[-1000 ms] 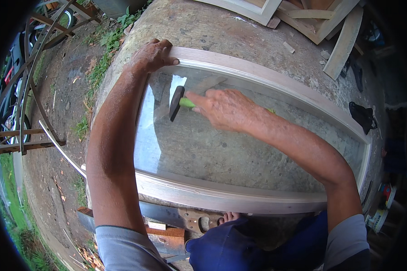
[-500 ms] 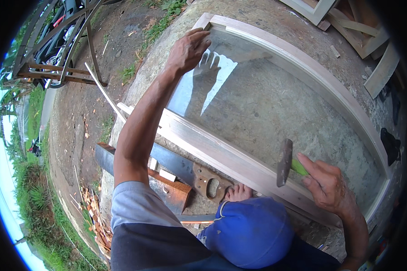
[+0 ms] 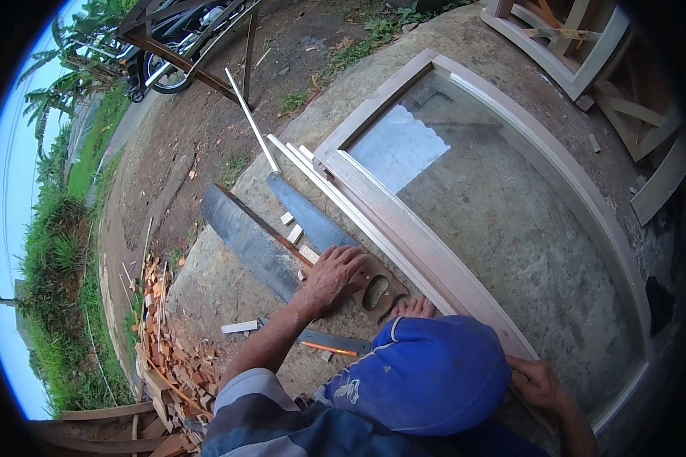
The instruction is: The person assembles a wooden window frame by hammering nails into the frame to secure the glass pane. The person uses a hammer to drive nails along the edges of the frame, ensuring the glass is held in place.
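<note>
My left hand [image 3: 331, 278] reaches down with fingers stretched over the handsaw [image 3: 311, 221], beside its brown wooden handle [image 3: 384, 293]. Small pale wood offcuts [image 3: 295, 233] lie next to it. On the right, my right hand [image 3: 540, 385] is at the near edge of the pale wooden frame [image 3: 450, 278], its fingers curled and partly hidden; what they hold, if anything, I cannot make out. A glass pane [image 3: 526, 221] fills the frame, with a white reflection near its far left corner. No hammer shows.
A dark broad board [image 3: 248, 236] lies left of the saw. A square [image 3: 331, 340] with an orange pencil lies nearer. Scrap wood [image 3: 183, 373] is heaped at lower left. A rounded blue cloth shape [image 3: 427, 373] covers the lower middle, beside a bare foot [image 3: 414, 308]. More frames [image 3: 564, 53] stand at far right.
My left hand has left the frame's far left corner and come down to the saw. My right hand has lowered to the frame's near edge, and the green-handled hammer is out of sight. The view has shifted.
</note>
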{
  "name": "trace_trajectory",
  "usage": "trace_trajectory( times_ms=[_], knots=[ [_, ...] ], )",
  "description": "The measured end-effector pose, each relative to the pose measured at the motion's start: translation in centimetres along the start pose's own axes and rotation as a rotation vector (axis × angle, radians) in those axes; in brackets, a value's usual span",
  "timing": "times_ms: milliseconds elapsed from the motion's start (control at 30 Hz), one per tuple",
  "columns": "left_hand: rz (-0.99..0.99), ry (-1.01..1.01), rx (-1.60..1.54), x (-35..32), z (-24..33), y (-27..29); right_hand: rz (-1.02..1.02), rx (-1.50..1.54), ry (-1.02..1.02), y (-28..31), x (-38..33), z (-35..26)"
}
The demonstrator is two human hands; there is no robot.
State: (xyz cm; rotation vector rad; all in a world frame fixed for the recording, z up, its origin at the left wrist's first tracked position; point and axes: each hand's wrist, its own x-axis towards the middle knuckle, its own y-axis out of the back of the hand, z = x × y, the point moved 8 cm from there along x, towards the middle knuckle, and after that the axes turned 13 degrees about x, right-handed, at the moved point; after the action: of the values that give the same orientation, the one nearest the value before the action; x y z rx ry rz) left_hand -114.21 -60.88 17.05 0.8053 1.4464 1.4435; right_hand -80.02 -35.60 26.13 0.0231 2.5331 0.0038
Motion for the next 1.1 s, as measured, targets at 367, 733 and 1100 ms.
trace_trajectory(
  times_ms=[367, 733, 1100],
  knots=[
    [-0.024, -0.261, 0.267, 2.3, 10.2, -4.3, 0.209, -0.074, 0.092, 1.8, -13.1, 7.5],
    [-0.233, -0.492, 0.322, -0.4, 20.9, 0.9, 0.384, -0.131, 0.164, 0.8, -20.1, 13.1],
    [-0.573, -0.268, 0.288, -21.8, 15.7, 0.1, 0.310, -0.298, 0.303, -10.4, -18.1, 10.0]
  ],
)
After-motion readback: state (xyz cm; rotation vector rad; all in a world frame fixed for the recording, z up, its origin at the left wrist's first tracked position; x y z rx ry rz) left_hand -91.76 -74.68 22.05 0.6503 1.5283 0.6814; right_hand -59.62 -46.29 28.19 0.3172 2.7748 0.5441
